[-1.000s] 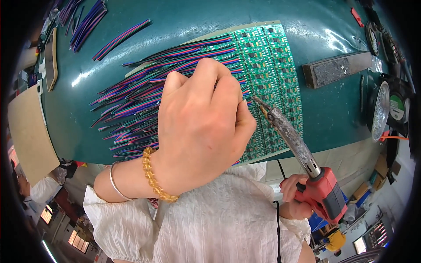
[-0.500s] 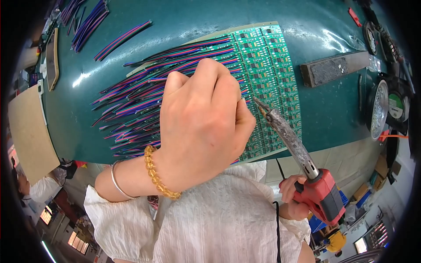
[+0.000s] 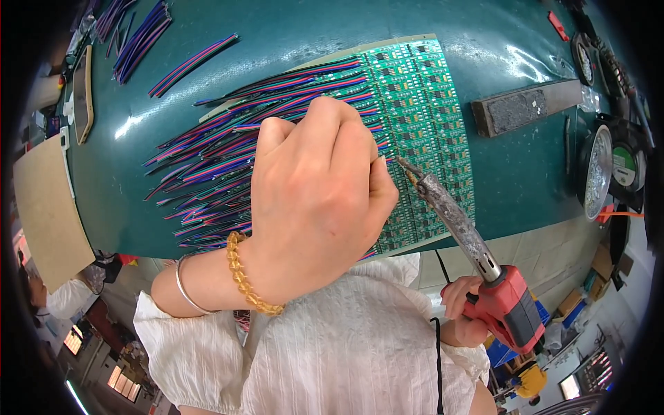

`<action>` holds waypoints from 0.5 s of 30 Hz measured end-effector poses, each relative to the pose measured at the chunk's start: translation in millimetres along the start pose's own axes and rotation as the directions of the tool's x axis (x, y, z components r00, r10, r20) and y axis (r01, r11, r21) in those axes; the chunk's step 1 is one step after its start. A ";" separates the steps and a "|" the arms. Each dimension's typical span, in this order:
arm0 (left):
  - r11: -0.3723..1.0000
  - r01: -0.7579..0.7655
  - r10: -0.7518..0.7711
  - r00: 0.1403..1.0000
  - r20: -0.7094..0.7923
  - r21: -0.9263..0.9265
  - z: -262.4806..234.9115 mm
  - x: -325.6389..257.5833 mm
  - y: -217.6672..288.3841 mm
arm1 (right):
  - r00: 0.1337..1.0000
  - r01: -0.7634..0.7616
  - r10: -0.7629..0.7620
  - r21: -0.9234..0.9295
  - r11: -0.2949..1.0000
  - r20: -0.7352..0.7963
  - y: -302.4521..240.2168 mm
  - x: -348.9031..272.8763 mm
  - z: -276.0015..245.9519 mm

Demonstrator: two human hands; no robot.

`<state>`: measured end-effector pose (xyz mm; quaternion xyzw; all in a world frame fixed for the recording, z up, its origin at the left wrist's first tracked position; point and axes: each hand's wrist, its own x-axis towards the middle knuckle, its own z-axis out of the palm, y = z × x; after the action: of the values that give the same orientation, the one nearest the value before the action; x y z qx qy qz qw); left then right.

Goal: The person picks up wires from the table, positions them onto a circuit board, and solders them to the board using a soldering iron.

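Note:
My left hand (image 3: 318, 187) is closed in a pinch over the circuit board panel (image 3: 422, 90), with thumb and fingertips low at the row of wire joints. A short coloured wire end (image 3: 388, 160) pokes out past its fingertips; the rest of that wire is hidden under the hand. Red, blue and black wires (image 3: 221, 142) fan leftward from the green panel in many bundles. At the lower right, my right hand (image 3: 462, 311) wraps the red pistol grip of a soldering iron (image 3: 460, 225). The iron's dark tip points up-left and reaches the board right beside the left fingertips.
Loose wire bundles (image 3: 194, 63) lie at the upper left of the green mat. Right of the panel sits a dark rectangular block (image 3: 529, 107). A round metal dish (image 3: 596, 171) and a spool (image 3: 626, 168) stand at the right edge. Cardboard (image 3: 48, 207) lies at left.
The soldering iron has shifted slightly up and left, bringing its tip closer to the wire end. My left hand has moved only slightly left.

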<state>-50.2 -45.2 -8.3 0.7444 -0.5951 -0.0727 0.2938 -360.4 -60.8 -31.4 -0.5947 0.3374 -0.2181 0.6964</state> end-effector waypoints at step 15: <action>0.997 -0.021 0.024 0.999 -0.047 0.068 5.3 -5.8 0.0 | 0.990 -0.139 0.138 0.060 0.988 0.019 -4.4 -5.0 -3.9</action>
<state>-54.2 -41.6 -14.1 0.7487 -0.5984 -0.0317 0.2835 -366.2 -60.8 -26.3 -0.5498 0.3659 -0.1751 0.7302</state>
